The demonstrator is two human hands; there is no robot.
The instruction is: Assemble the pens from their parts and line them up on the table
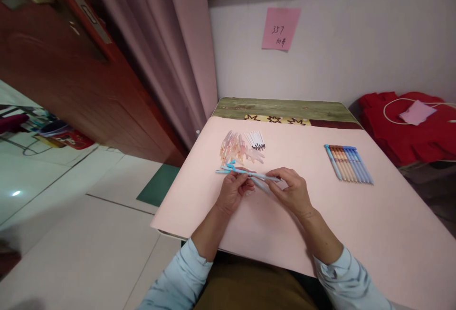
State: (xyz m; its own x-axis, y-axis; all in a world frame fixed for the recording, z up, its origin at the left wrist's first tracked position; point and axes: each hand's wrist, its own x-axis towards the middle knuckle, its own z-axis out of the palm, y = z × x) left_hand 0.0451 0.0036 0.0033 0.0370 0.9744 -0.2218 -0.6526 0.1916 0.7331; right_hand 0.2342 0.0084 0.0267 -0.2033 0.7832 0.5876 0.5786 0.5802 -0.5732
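Note:
My left hand [233,191] is closed around the middle of a light blue pen [261,176]. With thumb and fingers my right hand [292,190] pinches the same pen near its tip. A second pale blue pen part [260,185] slants just below it, partly hidden by the fingers. Bright blue pen pieces [231,164] lie just beyond my left hand. Behind them is a pile of pinkish, see-through pen parts [233,146], beside a fan of white refills [254,140] with black ends.
Finished-looking pens [347,163] in blue, brown and violet-blue lie in a row at the right of the pink-covered table [356,224]. A red cloth [384,129] is beyond the right edge. A wooden door [107,91] and curtain [171,48] stand at the left.

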